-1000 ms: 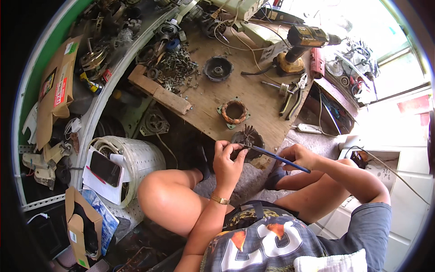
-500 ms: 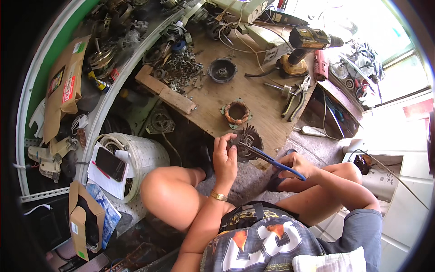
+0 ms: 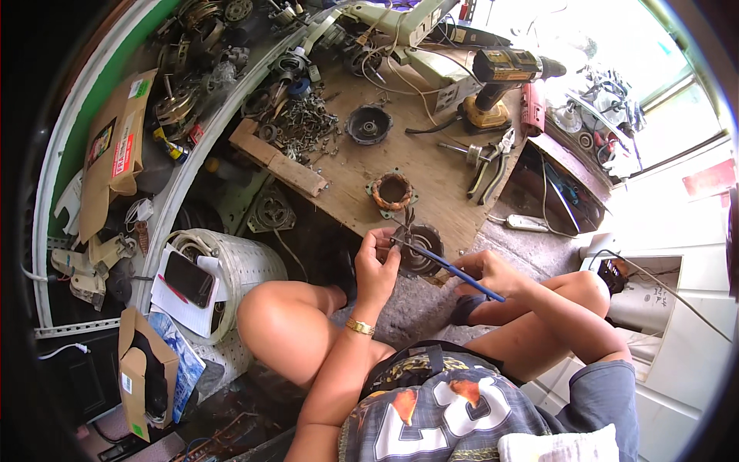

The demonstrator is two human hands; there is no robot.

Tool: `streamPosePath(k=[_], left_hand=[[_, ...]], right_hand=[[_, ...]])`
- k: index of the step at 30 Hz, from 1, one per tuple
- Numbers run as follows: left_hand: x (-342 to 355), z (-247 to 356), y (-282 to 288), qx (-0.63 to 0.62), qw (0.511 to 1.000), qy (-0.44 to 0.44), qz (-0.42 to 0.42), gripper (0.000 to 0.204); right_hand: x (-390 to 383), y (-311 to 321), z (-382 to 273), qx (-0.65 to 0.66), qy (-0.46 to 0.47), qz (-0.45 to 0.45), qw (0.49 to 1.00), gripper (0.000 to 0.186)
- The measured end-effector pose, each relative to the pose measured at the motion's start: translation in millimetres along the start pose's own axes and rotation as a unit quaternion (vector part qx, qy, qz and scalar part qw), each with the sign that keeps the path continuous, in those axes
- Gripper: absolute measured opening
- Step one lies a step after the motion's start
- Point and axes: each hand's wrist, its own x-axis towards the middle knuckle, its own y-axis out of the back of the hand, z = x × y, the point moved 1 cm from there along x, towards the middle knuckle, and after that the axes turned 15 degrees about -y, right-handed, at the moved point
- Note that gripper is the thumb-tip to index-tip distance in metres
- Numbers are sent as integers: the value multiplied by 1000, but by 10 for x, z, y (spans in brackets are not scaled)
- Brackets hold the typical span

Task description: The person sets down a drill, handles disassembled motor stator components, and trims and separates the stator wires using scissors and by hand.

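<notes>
My left hand (image 3: 377, 260) is closed on a small dark pronged metal piece (image 3: 408, 217) at the near edge of the plywood bench. The jaws of long blue-handled pliers (image 3: 460, 274) meet that piece at my fingers. My right hand (image 3: 493, 276) is closed on the pliers' handles. Just behind them is a dark round metal housing (image 3: 425, 240). Farther up the bench lie a copper-wound stator (image 3: 392, 192), a dark cup-shaped casing (image 3: 368, 125) and pliers with black-and-cream handles (image 3: 495, 165).
A yellow cordless drill (image 3: 493, 115) stands at the bench's back right. Loose screws (image 3: 304, 123) and a wooden block (image 3: 277, 158) lie at left. A white drum (image 3: 246, 269) bears a phone (image 3: 190, 277) and notebook. My bent knees frame the bench's near edge.
The blue handles looked more spread half a second ago and now lie closer together. My right hand has shifted slightly left, and the pronged piece stands a little higher behind my left fingers.
</notes>
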Motion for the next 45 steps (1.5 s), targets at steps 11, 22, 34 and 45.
streamPosePath(k=[11, 22, 34, 45], left_hand=[[20, 46, -6, -27, 999, 9, 20, 23], [-34, -4, 78, -30, 998, 40, 46, 18], [-77, 89, 34, 8, 999, 25, 23, 65], [-84, 100, 5, -9, 999, 6, 54, 70]], right_hand=[[50, -69, 103, -28, 31, 70, 997, 44], [12, 166, -52, -106, 35, 63, 992, 47], [184, 46, 15, -89, 67, 31, 993, 55], [68, 118, -192, 75, 19, -107, 991, 56]])
